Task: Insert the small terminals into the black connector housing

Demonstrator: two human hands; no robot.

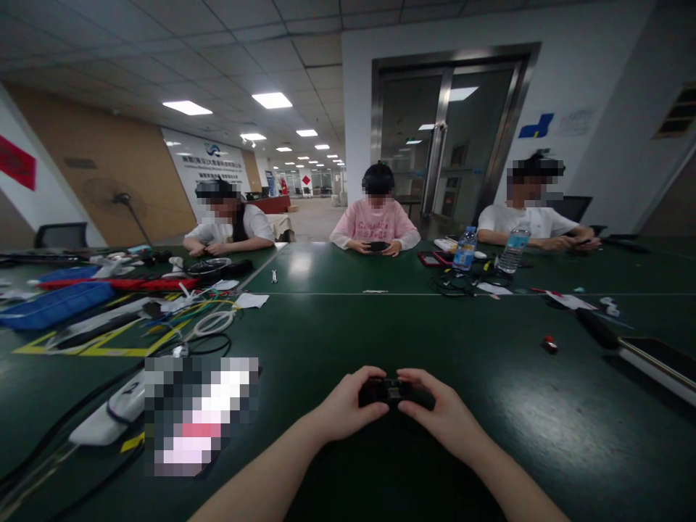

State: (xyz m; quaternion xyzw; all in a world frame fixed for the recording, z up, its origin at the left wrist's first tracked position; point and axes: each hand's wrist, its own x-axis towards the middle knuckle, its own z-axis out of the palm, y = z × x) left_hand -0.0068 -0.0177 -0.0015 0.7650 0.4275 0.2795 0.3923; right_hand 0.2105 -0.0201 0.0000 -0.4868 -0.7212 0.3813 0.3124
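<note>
Low in the middle of the head view, both of my hands hold one small black object just above or on the green table; I cannot tell which. It is wide and low, with a small lighter part at its middle, and its exact kind is too dark to make out. My left hand is closed around its left end, thumb at the near side and fingers over the far side. At the opposite end, my right hand grips it the same way. The palms hide both ends.
A power strip with cables and a blurred-out bright item lie left, blue trays beyond. Water bottles, a small red-and-black item and a flat dark-topped device are rightward. Three people sit across the table.
</note>
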